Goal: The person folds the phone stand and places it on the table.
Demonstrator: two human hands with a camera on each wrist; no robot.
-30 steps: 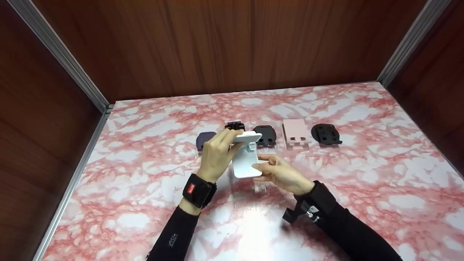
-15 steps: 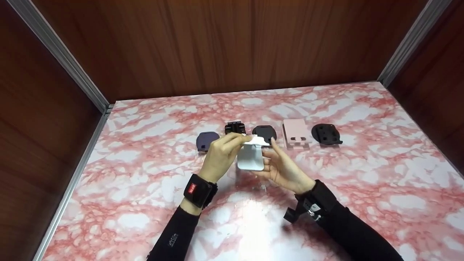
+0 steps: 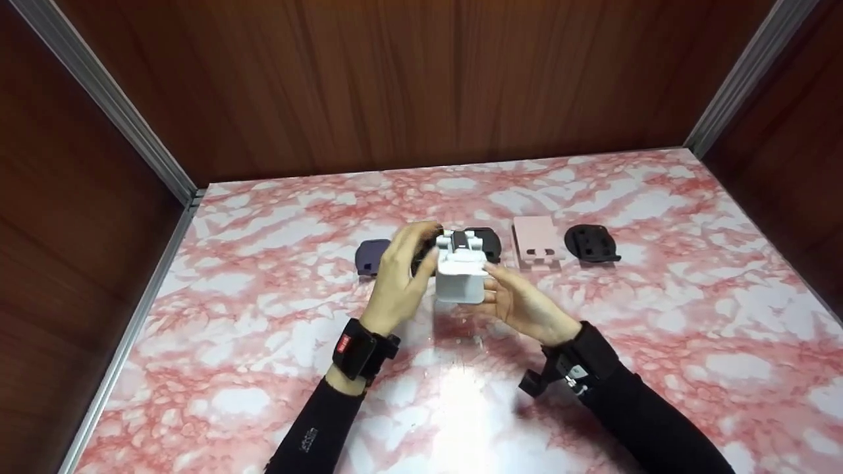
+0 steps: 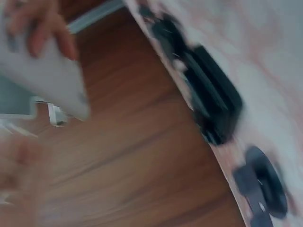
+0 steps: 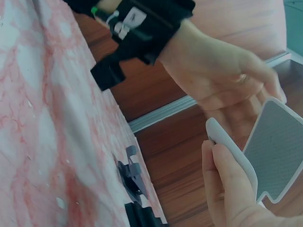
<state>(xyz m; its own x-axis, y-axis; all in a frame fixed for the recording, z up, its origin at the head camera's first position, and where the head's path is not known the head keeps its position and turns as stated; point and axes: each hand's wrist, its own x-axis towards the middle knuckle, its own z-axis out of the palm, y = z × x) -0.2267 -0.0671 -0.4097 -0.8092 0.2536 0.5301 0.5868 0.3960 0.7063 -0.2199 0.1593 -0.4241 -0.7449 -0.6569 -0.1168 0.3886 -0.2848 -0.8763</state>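
A white folding phone stand [image 3: 460,289] is held above the table, its plates unfolded at an angle to each other. My right hand [image 3: 527,303] grips it from the right; in the right wrist view its fingers [image 5: 232,182] pinch one plate while the ridged grey face of the phone stand [image 5: 277,151] points sideways. My left hand [image 3: 398,280] is just left of the stand, fingers spread and thumb near the stand's edge. In the right wrist view, the left hand [image 5: 222,80] appears behind the stand, and it is blurred in the left wrist view.
Behind the hands, a row of stands lies on the red-and-white marbled table [image 3: 263,342]: a purple one [image 3: 372,257], a black one partly hidden by my left hand, a dark rounded one [image 3: 489,243], a pink one [image 3: 535,234] and a black round one [image 3: 593,243]. Wood-grain panels [image 3: 421,85] surround the table.
The white phone stand has turned so its hinged end faces up and toward the camera. My left hand has let go of its top plate and opened beside it; the right hand keeps holding it.
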